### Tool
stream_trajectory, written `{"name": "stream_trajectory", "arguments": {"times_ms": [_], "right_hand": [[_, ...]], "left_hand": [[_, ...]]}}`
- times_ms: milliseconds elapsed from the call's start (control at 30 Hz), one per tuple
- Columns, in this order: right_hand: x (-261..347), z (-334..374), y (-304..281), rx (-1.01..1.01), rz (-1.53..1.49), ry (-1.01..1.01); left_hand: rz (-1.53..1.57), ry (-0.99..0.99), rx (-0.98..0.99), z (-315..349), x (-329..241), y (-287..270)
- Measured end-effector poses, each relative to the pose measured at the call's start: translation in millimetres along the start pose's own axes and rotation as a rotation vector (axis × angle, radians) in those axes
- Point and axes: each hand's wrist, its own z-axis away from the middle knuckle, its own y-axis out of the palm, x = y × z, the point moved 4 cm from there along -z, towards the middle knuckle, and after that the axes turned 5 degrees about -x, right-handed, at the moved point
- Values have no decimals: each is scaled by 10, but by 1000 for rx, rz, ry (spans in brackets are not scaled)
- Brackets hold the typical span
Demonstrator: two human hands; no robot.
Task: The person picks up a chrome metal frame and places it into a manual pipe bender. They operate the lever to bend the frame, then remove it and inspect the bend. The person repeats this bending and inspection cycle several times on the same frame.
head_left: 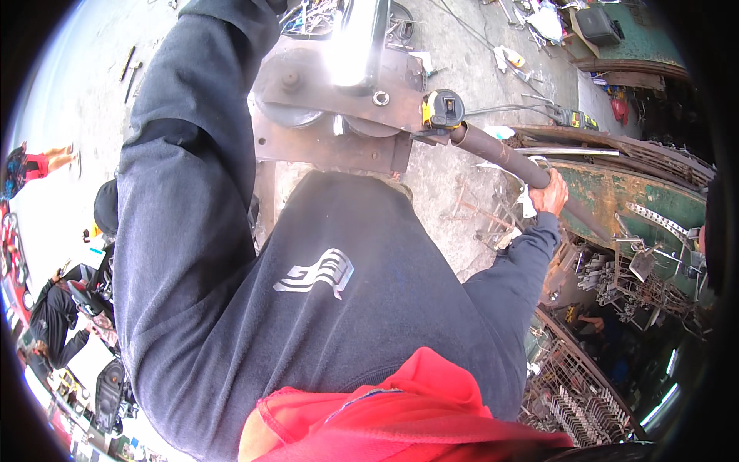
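My right hand (550, 192) is wrapped around a long rusty steel pipe (500, 156). The pipe slants down to the right from the edge of a heavy bending machine (331, 146) in front of me. This machine has thick brown steel plates and round rollers between them. A shiny metal tube (358, 46) rises over its top plate, glaring in the light. Beside the pipe's inner end, a black and yellow tape measure (443, 109) rests on the machine. My left arm (188, 154) stretches up past the machine's left side, and its hand is beyond the upper edge of the picture.
Steel bars (616, 146) and a green metal sheet (593, 185) lie at the right, near racks of small metal parts (585, 408). Tools (312, 19) lie behind the machine. A cable (508, 108) crosses the concrete floor. Other people (58, 323) are at the far left.
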Motion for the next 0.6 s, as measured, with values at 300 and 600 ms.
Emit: {"name": "stream_trajectory", "arguments": {"times_ms": [300, 600], "right_hand": [[27, 286, -71, -52, -26, 116], [30, 341, -22, -78, 18, 226]], "left_hand": [[-265, 397, 137, -48, -124, 77], [-202, 92, -123, -100, 98, -220]]}}
